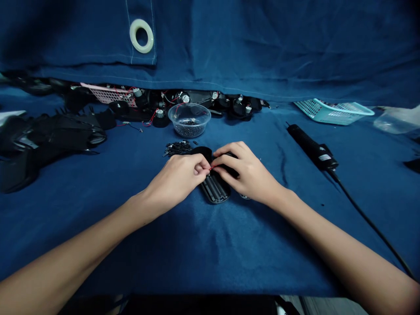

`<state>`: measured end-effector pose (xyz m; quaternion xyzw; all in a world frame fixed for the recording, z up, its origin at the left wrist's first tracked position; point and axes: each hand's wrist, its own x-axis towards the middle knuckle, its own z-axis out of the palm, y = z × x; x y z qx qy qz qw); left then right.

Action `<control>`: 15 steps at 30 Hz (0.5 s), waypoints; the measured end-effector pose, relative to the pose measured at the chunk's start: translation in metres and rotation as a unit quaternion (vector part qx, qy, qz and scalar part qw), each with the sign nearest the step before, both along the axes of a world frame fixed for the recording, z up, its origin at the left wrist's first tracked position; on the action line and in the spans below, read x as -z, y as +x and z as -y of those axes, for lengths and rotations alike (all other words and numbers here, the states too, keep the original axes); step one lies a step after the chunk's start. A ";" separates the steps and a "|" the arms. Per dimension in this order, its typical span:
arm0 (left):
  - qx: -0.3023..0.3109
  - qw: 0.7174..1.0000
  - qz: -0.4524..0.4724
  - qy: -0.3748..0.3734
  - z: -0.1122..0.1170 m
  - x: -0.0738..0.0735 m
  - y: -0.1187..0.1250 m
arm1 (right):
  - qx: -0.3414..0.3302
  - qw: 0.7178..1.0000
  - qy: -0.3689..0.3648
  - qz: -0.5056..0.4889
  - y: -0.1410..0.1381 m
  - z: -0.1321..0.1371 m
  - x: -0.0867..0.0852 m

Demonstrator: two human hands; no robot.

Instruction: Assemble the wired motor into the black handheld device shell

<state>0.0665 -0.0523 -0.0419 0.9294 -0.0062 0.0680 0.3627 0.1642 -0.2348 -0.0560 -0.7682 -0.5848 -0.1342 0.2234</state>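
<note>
A black plastic housing (216, 187) with long slots, like a battery compartment, lies on the blue cloth in front of me. Over its upper end, my left hand (179, 177) pinches a thin red wire (210, 169) between thumb and forefinger. From the other side my right hand (244, 170) is closed in a pinch on the same wire, its other fingers curled above the housing. Part of the housing and a small piece beside it are hidden under my right hand. Just beyond my left hand is a pile of small black parts (177, 148).
A clear tub (189, 120) of tiny dark screws stands behind the pile. Motors with wires and a pink basket (111, 95) line the back. Black parts (52, 140) are heaped left. At right lie a corded electric screwdriver (311, 146) and a light-blue basket (334, 113).
</note>
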 end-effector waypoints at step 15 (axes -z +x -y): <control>0.019 0.999 0.019 0.033 -0.003 0.004 0.002 | -0.036 0.998 0.023 -0.040 0.005 -0.002 0.007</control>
